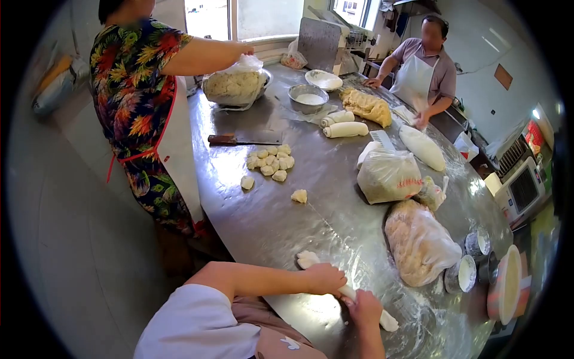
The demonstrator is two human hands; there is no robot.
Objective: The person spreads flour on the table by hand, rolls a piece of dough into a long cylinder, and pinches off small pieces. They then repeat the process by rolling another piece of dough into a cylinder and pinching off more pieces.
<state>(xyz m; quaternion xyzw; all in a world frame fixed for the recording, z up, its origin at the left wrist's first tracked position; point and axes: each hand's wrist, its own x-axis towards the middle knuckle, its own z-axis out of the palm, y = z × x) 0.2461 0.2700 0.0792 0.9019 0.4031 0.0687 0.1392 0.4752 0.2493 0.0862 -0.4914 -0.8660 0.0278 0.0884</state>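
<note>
A long pale dough rope (347, 292) lies across the near part of the steel table (263, 224). My left hand (327, 278) is closed around its upper part, where a lumpy dough end (307, 259) shows beyond the fingers. Lower down, my right hand (365, 308) is also closed on the rope, with the other end (388, 321) sticking out past it. Only a short stretch shows between the two hands; my fingers hide the rest. Farther up the table, one small dough piece (299, 196) sits apart from a cluster of several dough pieces (271, 161).
A cleaver (245, 138) lies beyond the cluster. Right of my hands stand bagged dough (418, 242), another bag (390, 175) and small bowls (460, 274). A co-worker at left (140, 90) handles a bagged dough mass (234, 87); another person (421, 72) works at the far side.
</note>
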